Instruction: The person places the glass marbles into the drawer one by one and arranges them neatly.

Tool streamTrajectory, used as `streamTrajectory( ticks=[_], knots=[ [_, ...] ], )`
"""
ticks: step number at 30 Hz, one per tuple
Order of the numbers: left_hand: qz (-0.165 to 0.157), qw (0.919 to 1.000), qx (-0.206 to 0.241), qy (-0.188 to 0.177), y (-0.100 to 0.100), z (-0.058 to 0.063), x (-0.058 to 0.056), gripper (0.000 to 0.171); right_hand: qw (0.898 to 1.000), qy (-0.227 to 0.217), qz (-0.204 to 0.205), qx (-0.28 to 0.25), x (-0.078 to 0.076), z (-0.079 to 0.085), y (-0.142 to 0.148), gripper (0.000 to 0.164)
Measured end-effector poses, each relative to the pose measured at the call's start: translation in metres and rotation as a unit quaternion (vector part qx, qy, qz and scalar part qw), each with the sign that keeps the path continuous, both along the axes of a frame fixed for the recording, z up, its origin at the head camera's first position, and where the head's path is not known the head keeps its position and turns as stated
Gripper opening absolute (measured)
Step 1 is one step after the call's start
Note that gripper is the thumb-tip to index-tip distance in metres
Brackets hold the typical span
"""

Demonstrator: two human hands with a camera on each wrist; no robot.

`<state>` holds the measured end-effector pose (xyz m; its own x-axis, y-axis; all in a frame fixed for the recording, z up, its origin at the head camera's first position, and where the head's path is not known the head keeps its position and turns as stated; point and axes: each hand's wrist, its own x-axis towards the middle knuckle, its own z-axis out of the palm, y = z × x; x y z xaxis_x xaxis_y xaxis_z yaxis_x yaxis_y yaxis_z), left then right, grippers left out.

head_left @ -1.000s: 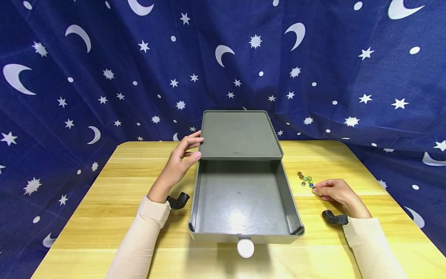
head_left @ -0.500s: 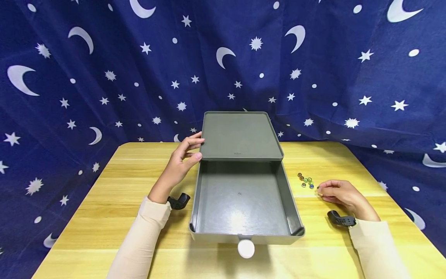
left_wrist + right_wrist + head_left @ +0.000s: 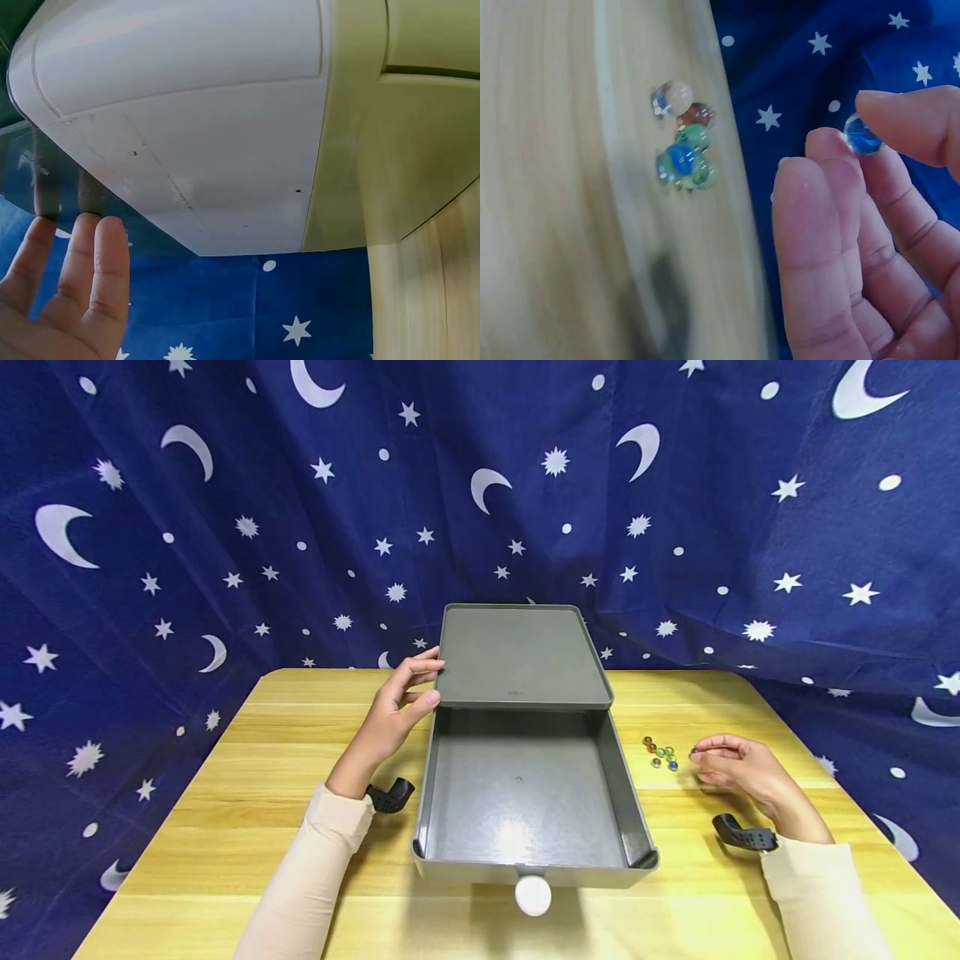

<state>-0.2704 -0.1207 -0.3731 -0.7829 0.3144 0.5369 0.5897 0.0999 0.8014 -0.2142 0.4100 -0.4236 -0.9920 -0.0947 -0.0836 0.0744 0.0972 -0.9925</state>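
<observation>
Blue-streaked glass showed between the thumb and a fingertip of the right hand [image 3: 753, 777]: one marble [image 3: 864, 136], pinched, and by my reading off the table [image 3: 247, 810]. Over the last second I had watched that hand draw back and rise from the group of loose marbles [image 3: 660, 753], its fingertips going from just beside the blue one there to visibly apart from it. I took that to mean the picking-up was done. The group itself looked undisturbed, lying together right of the open drawer [image 3: 480, 793].

On the other side, the left hand [image 3: 390, 714] had kept its place at the left edge of the grey top [image 3: 521, 652], fingers spread and thumb near the front corner. From my end I could not tell whether it pressed or merely rested. The drawer, with its white knob [image 3: 533, 896] toward the person, had not shifted either.
</observation>
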Motion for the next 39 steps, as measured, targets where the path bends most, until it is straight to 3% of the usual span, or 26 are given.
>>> streamTrajectory(
  ticks=[6,14,19,27,39],
  knots=[
    [0.000,0.9999,0.005,-0.015,0.001,-0.001,0.001,0.049,0.998,0.065,0.017,-0.013,0.001,0.004,-0.004,0.033],
    [0.000,0.9998,0.011,-0.019,0.001,-0.002,0.001,0.048,0.988,0.147,0.026,0.040,0.004,0.020,-0.020,0.032],
    [-0.002,0.9997,0.017,-0.018,0.002,-0.001,0.002,0.048,0.978,0.196,0.034,0.069,0.008,0.032,-0.033,0.031],
    [0.000,0.9997,0.015,-0.018,0.001,-0.002,0.001,0.049,0.952,0.252,0.023,0.174,0.019,0.054,-0.054,0.022],
    [0.001,0.9999,0.009,-0.011,0.002,0.000,0.001,0.050,0.928,0.310,0.051,0.200,0.038,0.076,-0.080,0.030]
  ],
)
